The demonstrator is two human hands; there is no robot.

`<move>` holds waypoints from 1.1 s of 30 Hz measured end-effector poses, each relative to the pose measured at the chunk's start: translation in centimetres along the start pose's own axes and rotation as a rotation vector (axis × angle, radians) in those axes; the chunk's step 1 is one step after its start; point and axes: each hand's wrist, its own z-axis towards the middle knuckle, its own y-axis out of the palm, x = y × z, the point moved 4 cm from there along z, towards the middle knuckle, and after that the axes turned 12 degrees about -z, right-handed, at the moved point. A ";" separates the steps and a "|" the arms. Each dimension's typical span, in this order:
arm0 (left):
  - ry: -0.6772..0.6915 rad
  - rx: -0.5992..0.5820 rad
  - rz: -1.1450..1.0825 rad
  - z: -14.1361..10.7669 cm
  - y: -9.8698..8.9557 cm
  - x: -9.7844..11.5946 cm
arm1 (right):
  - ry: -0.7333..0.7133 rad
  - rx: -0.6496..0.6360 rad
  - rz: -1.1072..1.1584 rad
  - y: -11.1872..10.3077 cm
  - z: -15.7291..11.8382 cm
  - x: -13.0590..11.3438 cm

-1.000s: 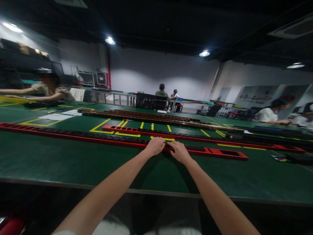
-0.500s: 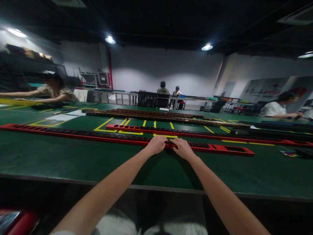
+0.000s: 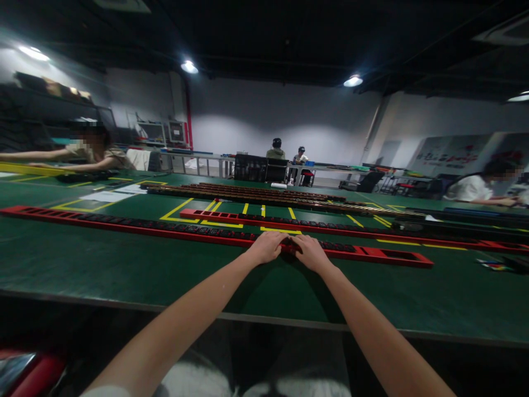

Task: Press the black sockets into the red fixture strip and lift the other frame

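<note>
A long red frame (image 3: 397,258) filled with a row of black pieces lies across the green table (image 3: 165,275). My left hand (image 3: 268,246) is on it right of its middle, fingers curled over the top. Close beside it, my right hand (image 3: 309,251) grips the same frame, fingertips nearly meeting the left ones. What lies under the fingertips is hidden. Behind runs a second red frame (image 3: 450,239), also with black pieces in it.
Several long brown strips (image 3: 248,194) lie farther back. White papers (image 3: 108,196) rest at the left and colored items (image 3: 494,265) at the right. One person (image 3: 93,149) leans over the table at left, another (image 3: 475,187) sits at right.
The fingers of both hands have drawn slightly closer together over the frame. The view has shifted a little; the frames lie as before.
</note>
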 end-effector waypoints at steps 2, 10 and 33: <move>-0.010 -0.004 0.005 0.0 0.0 0.0 | 0.005 0.001 0.011 0.0 0.0 0.0; -0.016 -0.011 0.017 -0.1 0.1 -0.1 | 0.026 -0.006 0.025 0.1 0.1 0.1; -0.015 -0.020 0.025 0.0 0.3 -0.2 | 0.005 -0.008 -0.025 0.3 0.1 0.1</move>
